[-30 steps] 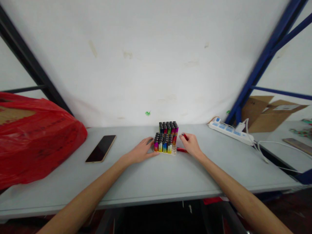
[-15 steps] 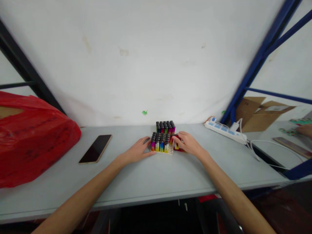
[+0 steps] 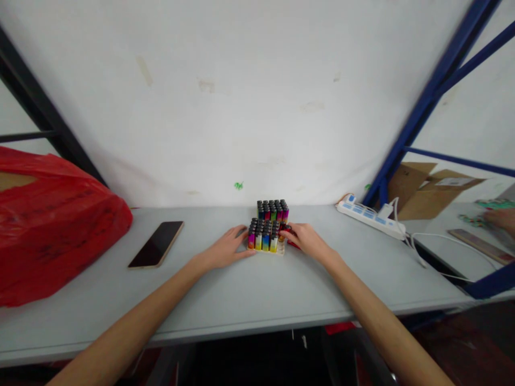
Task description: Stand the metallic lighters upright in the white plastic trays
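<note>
Several colourful lighters with black tops stand upright in rows in a pale tray (image 3: 280,250) on the table. My left hand (image 3: 225,248) grips the tray's left side, its thumb along the front corner and its fingers around the back. At the tray's right side, my right hand (image 3: 309,240) pinches a lighter (image 3: 286,229) over the front right slots, where no lighters stand. Partly hidden under that hand is something red (image 3: 293,245). Directly behind the tray, a second block of lighters (image 3: 273,210) stands upright near the wall.
On the left lie a phone (image 3: 157,244) and a big red plastic bag (image 3: 60,225). A white power strip (image 3: 370,217) with cables runs along the right, beside a blue metal frame (image 3: 418,126). Beyond it are a cardboard box (image 3: 434,195) and another person's hand (image 3: 501,219).
My right hand has moved slightly left and down, bringing a lighter from beside the tray to over its right slots. My left hand stays at the tray's left side.
</note>
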The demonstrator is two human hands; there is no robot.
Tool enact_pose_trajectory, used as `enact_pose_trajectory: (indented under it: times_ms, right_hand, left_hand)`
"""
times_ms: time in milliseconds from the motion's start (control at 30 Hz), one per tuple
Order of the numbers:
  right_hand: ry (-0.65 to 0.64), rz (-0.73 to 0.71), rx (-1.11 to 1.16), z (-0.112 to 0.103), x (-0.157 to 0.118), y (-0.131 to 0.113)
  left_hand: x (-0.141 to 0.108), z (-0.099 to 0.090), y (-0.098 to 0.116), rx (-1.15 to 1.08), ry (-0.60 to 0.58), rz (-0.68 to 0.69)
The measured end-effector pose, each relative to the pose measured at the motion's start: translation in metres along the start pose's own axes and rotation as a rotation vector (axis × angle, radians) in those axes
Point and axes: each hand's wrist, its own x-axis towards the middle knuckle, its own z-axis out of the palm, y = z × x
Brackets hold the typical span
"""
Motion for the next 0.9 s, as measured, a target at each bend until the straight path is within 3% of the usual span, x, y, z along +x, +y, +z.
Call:
enact_pose_trajectory:
  times_ms: [367, 567, 733, 900]
  right_hand:
    - [-0.116, 0.150, -0.235, -0.006, 0.002, -0.018]
    - [-0.075, -0.049, 0.036, -0.023, -0.012, 0.023]
    - [-0.223, 0.024, 0.040, -0.033, -0.023, 0.052]
    - [-0.088, 0.150, 0.133, -0.032, -0.022, 0.051]
  left_hand:
    - [-0.001, 0.000, -0.002, 0.005, -0.002, -0.008]
    - [0.000, -0.001, 0.000, -0.022, 0.007, -0.003]
    - [0.000, -0.003, 0.002, -0.025, 0.014, -0.004]
    - [-0.001, -0.003, 0.001, -0.029, 0.012, -0.002]
